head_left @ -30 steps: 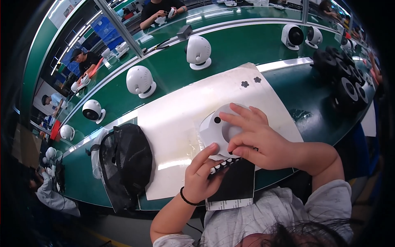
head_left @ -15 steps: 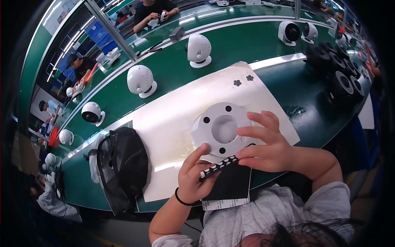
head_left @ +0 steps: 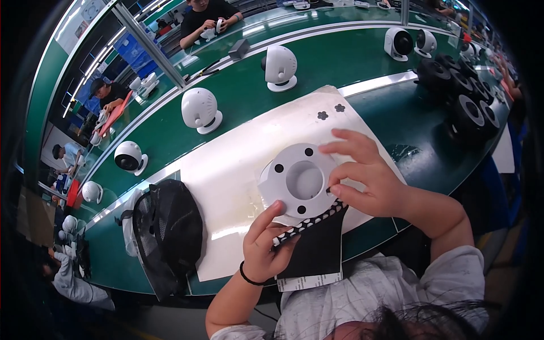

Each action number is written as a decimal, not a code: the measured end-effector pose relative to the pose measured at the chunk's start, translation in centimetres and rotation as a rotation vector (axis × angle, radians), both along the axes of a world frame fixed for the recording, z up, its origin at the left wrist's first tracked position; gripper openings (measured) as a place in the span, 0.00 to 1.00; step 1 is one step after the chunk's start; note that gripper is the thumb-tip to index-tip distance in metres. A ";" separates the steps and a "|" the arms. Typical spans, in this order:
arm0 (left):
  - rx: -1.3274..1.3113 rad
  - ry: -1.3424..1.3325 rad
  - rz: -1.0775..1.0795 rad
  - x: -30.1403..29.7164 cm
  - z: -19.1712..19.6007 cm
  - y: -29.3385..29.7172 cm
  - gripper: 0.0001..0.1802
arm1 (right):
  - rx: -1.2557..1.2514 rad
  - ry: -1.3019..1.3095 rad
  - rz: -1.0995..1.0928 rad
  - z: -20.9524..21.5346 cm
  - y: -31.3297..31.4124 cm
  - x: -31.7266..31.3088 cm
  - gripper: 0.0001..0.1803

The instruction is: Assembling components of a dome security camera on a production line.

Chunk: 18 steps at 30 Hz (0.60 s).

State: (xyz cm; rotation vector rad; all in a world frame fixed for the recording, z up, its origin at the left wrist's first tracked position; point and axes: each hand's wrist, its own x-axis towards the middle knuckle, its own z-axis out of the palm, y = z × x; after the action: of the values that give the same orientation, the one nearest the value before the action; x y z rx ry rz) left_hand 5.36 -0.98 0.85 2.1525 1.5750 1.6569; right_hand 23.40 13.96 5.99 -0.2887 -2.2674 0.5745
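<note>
A white round base (head_left: 272, 190) with a recessed centre lies on the white mat, three black round pads on its face. In my left hand (head_left: 266, 249) is a black sheet of round pads (head_left: 311, 225), its bent edge showing white spots; the left thumb rests against the base's lower left rim. My right hand (head_left: 371, 181) is over the base's right side, thumb and index finger closed on a small black pad (head_left: 329, 191) at the rim. Its other fingers are raised and spread.
A black mesh bag (head_left: 170, 226) lies left of the white mat (head_left: 226, 164). White rounded camera-like units (head_left: 199, 110) stand along the green conveyor behind. Black round parts (head_left: 470, 116) are piled at the right. Across the line, another person (head_left: 207, 22) handles a white part.
My right hand has moved up from the sheet's edge to the base's right side with the small black pad. The white units on the conveyor have shifted slightly right.
</note>
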 end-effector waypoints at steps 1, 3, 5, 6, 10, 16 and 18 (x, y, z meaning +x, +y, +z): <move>0.007 0.008 0.008 0.0 -0.2 0.0 0.15 | 0.003 -0.079 0.036 0.1 0.0 0.1 0.02; -0.001 0.020 0.005 -0.4 -0.3 0.2 0.15 | 0.005 -0.165 0.070 0.4 0.1 0.2 0.02; -0.112 0.049 0.034 -0.8 -0.8 -0.2 0.17 | 0.219 -0.240 0.011 0.8 0.1 0.2 0.07; -0.113 0.045 0.034 -0.9 -1.0 0.0 0.17 | 0.218 -0.244 0.011 0.7 0.0 0.3 0.07; -0.069 0.021 0.014 -1.2 -1.2 0.8 0.15 | 0.649 -0.282 -0.074 0.7 -0.5 0.8 0.12; 0.006 0.009 -0.004 -0.6 -1.6 2.5 0.14 | 0.074 -0.174 0.005 1.3 5.2 -0.6 0.20; -0.010 -0.047 -0.037 -0.4 -1.9 2.5 0.15 | -0.629 -0.265 0.114 0.7 6.7 -1.5 0.21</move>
State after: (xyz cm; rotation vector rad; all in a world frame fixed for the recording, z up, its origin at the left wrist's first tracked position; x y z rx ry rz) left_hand 4.91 1.52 -1.03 2.1077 1.5193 1.6721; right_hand 21.88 20.67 6.66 -0.5705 -2.3043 1.3792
